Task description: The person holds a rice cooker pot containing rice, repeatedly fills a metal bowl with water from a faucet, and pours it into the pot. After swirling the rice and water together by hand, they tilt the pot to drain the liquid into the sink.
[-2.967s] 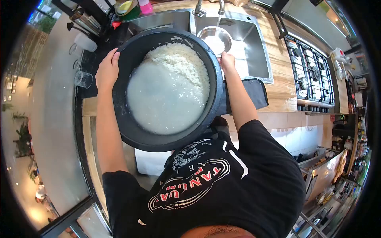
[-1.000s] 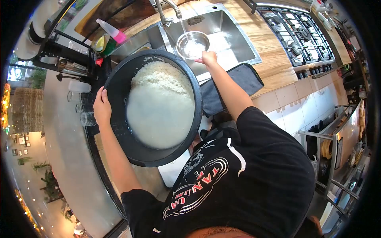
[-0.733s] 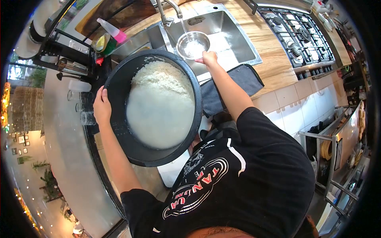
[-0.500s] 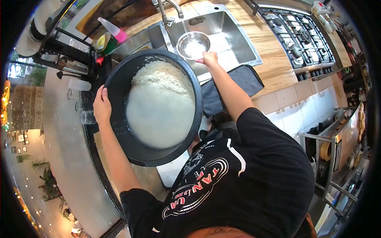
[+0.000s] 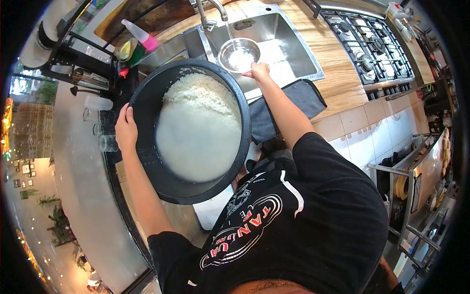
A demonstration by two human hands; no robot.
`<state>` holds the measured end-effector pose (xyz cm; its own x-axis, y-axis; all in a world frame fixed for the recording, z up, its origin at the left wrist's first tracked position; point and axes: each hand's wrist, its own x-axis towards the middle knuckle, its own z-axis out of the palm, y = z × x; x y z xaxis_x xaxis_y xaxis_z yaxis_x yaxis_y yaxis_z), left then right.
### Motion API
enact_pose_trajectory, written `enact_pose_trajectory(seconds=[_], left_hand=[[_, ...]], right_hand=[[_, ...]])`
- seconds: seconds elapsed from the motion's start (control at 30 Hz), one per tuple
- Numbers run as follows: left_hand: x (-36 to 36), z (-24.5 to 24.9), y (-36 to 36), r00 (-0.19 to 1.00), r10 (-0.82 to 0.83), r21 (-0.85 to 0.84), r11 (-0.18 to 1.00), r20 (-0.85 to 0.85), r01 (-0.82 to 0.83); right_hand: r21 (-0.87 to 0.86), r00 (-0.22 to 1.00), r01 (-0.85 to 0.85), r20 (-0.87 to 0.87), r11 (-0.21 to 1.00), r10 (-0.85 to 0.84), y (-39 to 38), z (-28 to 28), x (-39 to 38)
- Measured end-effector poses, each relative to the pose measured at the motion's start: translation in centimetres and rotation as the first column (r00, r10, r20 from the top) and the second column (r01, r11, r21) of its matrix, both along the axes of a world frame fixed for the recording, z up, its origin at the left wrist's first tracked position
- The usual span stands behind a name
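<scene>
A large black tub (image 5: pixel 147 166) is tilted beside the sink, with white rice (image 5: pixel 203 93) heaped on its far side and cloudy water (image 5: pixel 198 142) pooled on the near side. My left hand (image 5: pixel 126 131) grips the tub's left rim, fingers over the edge. In my right hand (image 5: pixel 258 71) is a round metal bowl (image 5: pixel 226 63), held by its near rim over the sink. A thin stream from the faucet (image 5: pixel 209 22) runs into the bowl, which has bright, rippling water in it.
The steel sink (image 5: pixel 298 54) lies ahead, with a dark cloth (image 5: pixel 293 100) over its front edge. A gas stove (image 5: pixel 369 49) stands to the right. At left are several clear glasses (image 5: pixel 108 143), a pink-based squeeze bottle (image 5: pixel 147 41) and a black rack (image 5: pixel 83 54).
Almost nothing differs. Water keeps running into the bowl, and both hands stay in nearly the same places.
</scene>
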<state>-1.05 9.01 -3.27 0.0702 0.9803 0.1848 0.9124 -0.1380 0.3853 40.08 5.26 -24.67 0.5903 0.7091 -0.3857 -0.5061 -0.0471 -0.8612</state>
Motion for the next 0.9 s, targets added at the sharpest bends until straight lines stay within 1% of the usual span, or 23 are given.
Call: enact_pose_trajectory(seconds=[0.13, 0.23, 0.37, 0.47, 0.53, 0.6, 0.67, 0.73, 0.77, 0.83, 0.87, 0.9], left_hand=[[0.0, 0.0, -0.1, 1.0, 0.014, -0.004, 1.0, -0.006, -0.014], [-0.3, -0.5, 0.3, 1.0, -0.001, 0.038, 0.999, -0.028, 0.002], [-0.4, -0.5, 0.4, 1.0, 0.001, 0.031, 1.0, -0.027, -0.001], [-0.3, -0.4, 0.2, 1.0, 0.011, 0.027, 1.0, -0.023, -0.011], [0.0, 0.0, -0.1, 1.0, 0.02, 0.022, 1.0, -0.02, -0.02], [0.2, 0.4, -0.4, 1.0, 0.016, -0.023, 1.0, 0.001, -0.016], [0.2, 0.4, -0.4, 1.0, 0.023, -0.021, 1.0, -0.001, -0.023], [0.0, 0.1, -0.1, 1.0, 0.031, -0.019, 0.999, 0.001, -0.031], [-0.5, -0.4, 0.3, 1.0, 0.011, 0.008, 1.0, -0.009, -0.011], [-0.8, -0.6, 0.5, 1.0, 0.003, 0.042, 0.999, -0.007, -0.002], [-0.7, -0.5, 0.3, 1.0, 0.007, 0.04, 0.999, -0.02, -0.006], [-0.6, -0.3, 0.2, 0.999, 0.011, 0.039, 0.999, -0.033, -0.01]], right_hand=[[-0.007, 0.999, 0.02, -0.034, 1.0, -0.02, 0.0, 0.1, 0.0], [0.002, 1.0, -0.004, -0.007, 1.0, 0.004, 0.0, -0.1, 0.1], [-0.007, 1.0, -0.001, 0.016, 1.0, 0.001, 0.0, 0.1, 0.0], [0.023, 1.0, -0.01, -0.007, 1.0, 0.01, 0.0, -0.1, 0.1], [-0.002, 1.0, 0.01, -0.009, 1.0, -0.01, 0.1, 0.0, 0.0], [-0.004, 1.0, 0.009, -0.004, 1.0, -0.009, 0.3, -0.4, 0.1], [-0.006, 1.0, 0.007, 0.002, 1.0, -0.007, 0.3, -0.6, 0.2], [0.001, 0.999, -0.017, -0.027, 1.0, 0.017, 0.2, -0.4, 0.2], [0.0, 1.0, -0.021, -0.021, 1.0, 0.021, 0.2, -0.9, 0.3], [0.053, 0.998, 0.032, -0.047, 0.998, -0.029, 0.8, -2.0, 0.8], [0.057, 0.999, 0.021, -0.035, 0.998, -0.019, 0.4, -1.3, 0.9], [0.017, 1.0, -0.001, -0.031, 1.0, 0.001, -0.2, -0.4, 1.1]])
